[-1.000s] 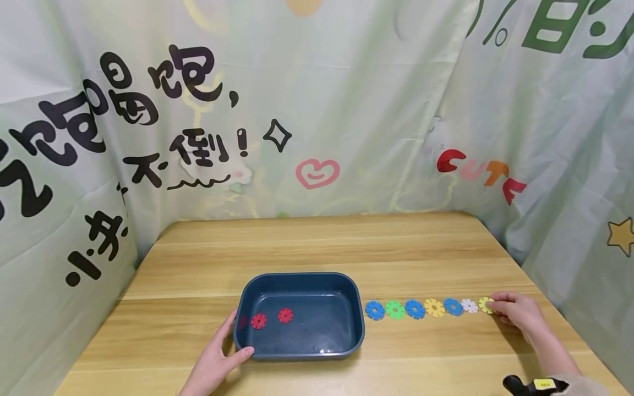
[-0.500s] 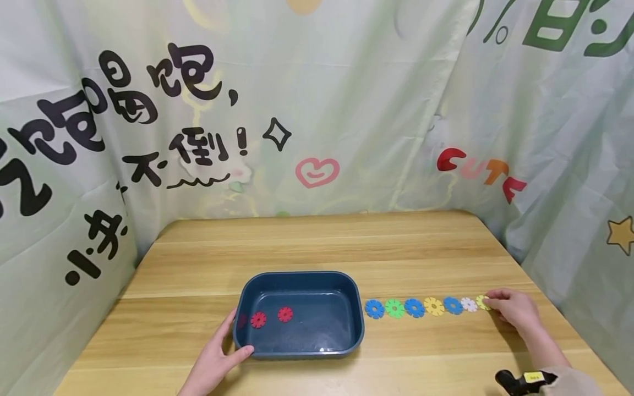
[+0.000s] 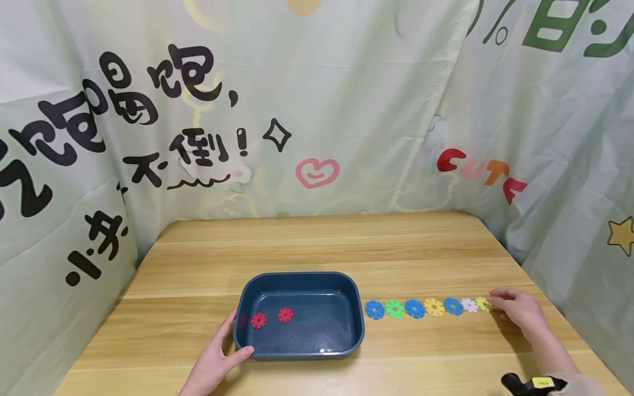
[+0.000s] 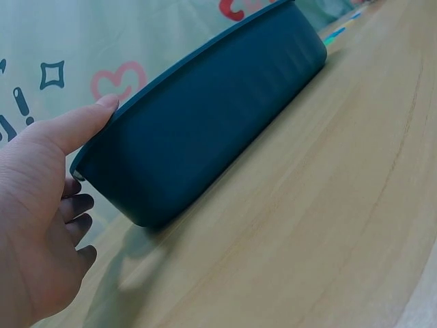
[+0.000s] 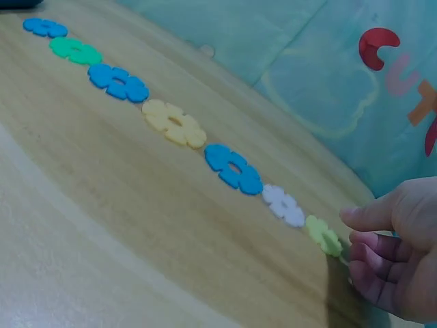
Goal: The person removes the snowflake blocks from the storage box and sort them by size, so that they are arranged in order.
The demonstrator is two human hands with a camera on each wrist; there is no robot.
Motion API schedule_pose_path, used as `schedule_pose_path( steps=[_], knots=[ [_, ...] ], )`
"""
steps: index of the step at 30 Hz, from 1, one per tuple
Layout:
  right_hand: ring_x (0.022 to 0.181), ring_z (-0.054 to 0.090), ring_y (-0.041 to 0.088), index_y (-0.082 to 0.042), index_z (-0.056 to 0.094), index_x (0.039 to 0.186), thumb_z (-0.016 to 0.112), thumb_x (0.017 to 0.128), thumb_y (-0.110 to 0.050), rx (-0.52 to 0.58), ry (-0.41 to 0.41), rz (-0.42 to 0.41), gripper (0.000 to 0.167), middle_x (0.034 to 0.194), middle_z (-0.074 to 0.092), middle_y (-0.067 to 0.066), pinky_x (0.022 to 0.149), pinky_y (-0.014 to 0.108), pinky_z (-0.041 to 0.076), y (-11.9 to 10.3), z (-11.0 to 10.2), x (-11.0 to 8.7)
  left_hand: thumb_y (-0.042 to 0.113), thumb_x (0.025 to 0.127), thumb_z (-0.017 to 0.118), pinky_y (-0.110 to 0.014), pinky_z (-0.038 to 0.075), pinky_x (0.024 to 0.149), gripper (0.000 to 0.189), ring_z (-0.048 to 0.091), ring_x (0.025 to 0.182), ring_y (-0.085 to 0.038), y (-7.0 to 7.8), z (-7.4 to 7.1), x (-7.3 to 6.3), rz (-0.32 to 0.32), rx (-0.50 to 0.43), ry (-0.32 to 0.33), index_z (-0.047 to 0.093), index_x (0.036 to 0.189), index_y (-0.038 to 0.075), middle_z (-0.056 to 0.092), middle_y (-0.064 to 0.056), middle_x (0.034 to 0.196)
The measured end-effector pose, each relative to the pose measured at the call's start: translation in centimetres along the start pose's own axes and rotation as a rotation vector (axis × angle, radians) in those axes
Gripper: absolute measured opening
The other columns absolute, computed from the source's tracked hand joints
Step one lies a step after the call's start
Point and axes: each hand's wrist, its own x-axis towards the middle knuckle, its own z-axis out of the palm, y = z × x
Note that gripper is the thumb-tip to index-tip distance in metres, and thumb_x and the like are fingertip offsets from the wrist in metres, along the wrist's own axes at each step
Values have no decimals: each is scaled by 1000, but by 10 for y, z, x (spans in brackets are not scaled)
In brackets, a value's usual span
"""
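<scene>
In the head view my left hand (image 3: pixel 215 353) holds the left near corner of a dark blue plastic basin (image 3: pixel 317 352). Its thumb lies on the rim, as the left wrist view shows. Two red flower-shaped discs (image 3: pixel 258 320) lie inside the basin. Right of it runs a row of flat, notched flower-shaped discs: blue (image 3: pixel 375 309), green (image 3: pixel 394 309), blue, yellow (image 3: pixel 434 307), blue, white (image 3: pixel 469 305) and a yellow-green disc (image 5: pixel 323 236) at the end. My right hand (image 3: pixel 520 311) is beside that last disc, thumb and fingers apart, loosely curled, pinching nothing visible.
All of this stands on a wooden table (image 3: pixel 317 245). A printed curtain (image 3: pixel 366 126) rises behind and at both sides. A black strap-like device (image 3: pixel 532 384) with a yellow label sits on the right wrist.
The right fingertips, earlier over the yellow-green disc, have drawn slightly right and uncovered more of it. The left hand and basin stay put.
</scene>
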Motion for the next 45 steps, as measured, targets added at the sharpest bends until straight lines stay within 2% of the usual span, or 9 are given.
schedule_pose_path(
  steps=[4, 9, 15, 22, 27, 32, 38, 42, 45],
  knots=[
    [67, 55, 3, 19, 47, 118, 58, 91, -26, 4, -11, -33, 53, 90, 62, 5, 58, 23, 51, -12, -1, -1, 35, 78, 73, -68, 21, 98, 86, 21, 132, -47, -1, 0, 0, -8, -2, 0, 27, 146, 9, 26, -23, 148],
    [72, 57, 4, 16, 47, 120, 57, 93, -27, -1, -30, -123, 52, 91, 64, 3, 63, 26, 52, -41, 2, -6, 36, 78, 73, -68, 22, 98, 86, 22, 132, -47, -3, 0, 1, -11, 1, 2, 27, 146, 10, 26, -22, 148],
    [74, 57, 0, 20, 42, 123, 58, 92, -19, 116, -89, -217, 52, 91, 61, 0, 67, 25, 53, -79, 18, -9, 37, 78, 73, -68, 23, 98, 86, 22, 132, -47, -4, 0, 1, -9, 8, 6, 27, 146, 10, 26, -22, 148],
    [78, 58, 4, 13, 49, 121, 60, 91, -19, 117, -140, -283, 46, 97, 62, 11, 69, 25, 53, -120, 42, -14, 38, 78, 73, -68, 24, 96, 88, 22, 132, -47, -4, 0, 0, -35, 13, -2, 26, 146, 10, 25, -22, 148],
    [84, 59, 11, 11, 52, 118, 61, 90, -17, 139, -192, -344, 40, 101, 62, 16, 69, 30, 53, -149, 61, -19, 39, 78, 72, -68, 24, 97, 88, 22, 132, -46, -5, 1, 1, -40, 10, -3, 26, 147, 10, 25, -22, 148],
    [89, 60, 20, 8, 55, 117, 62, 90, -15, 164, -269, -390, 37, 104, 62, 17, 72, 34, 53, -175, 83, -25, 37, 78, 73, -67, 23, 98, 87, 22, 133, -46, -5, 1, 2, -7, -3, 9, 26, 147, 11, 26, -21, 148],
    [86, 61, 21, 11, 56, 113, 62, 88, -9, 243, -404, -448, 32, 97, 62, 17, 70, 34, 53, -206, 115, -35, 35, 78, 73, -67, 22, 98, 85, 22, 133, -45, -5, 2, 2, 16, -31, 10, 28, 146, 12, 27, -20, 148],
    [85, 61, 31, 10, 57, 111, 63, 87, -7, 265, -477, -486, 30, 92, 62, 12, 67, 32, 53, -223, 141, -42, 35, 78, 73, -68, 23, 98, 85, 22, 133, -46, -5, 2, 2, 16, -28, 12, 28, 146, 12, 27, -20, 148],
    [82, 61, 35, 8, 59, 109, 65, 85, -7, 265, -519, -502, 28, 89, 63, 9, 68, 38, 54, -233, 164, -47, 35, 78, 73, -68, 23, 98, 85, 22, 133, -46, -5, 2, 2, 11, -29, 16, 28, 146, 12, 27, -21, 148]
  ],
)
